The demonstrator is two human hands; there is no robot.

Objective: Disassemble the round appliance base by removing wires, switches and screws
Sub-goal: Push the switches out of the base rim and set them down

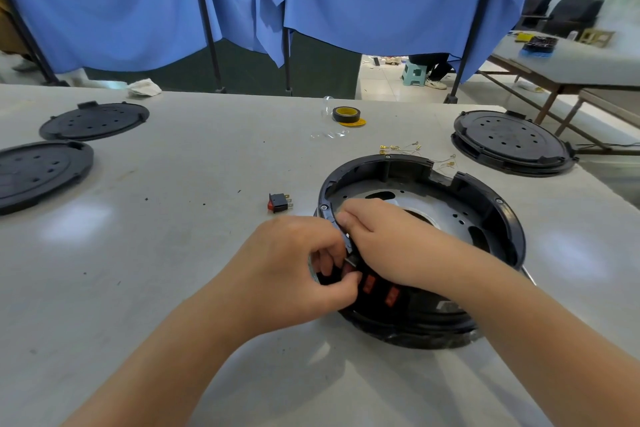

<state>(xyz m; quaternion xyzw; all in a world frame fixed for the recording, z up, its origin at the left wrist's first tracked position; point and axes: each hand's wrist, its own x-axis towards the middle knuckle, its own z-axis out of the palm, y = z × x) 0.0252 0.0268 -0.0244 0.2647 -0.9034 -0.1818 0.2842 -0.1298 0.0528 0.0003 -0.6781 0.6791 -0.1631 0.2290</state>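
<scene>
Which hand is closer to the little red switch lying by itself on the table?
Left. The left hand is just below the loose switch, on the base's outer wall. The right hand reaches inside the rim, farther right.

Bright, even overhead light; pale glare patches sit on the desk (194,163) at left and right. Soft shadows lie under the forearms. Wide-angle bending curves the edges; upper right is blurred.

Round base (485,198): black plastic shell, pale metal plate inside (dull sheen); table (173,253) smooth, matt grey.
</scene>
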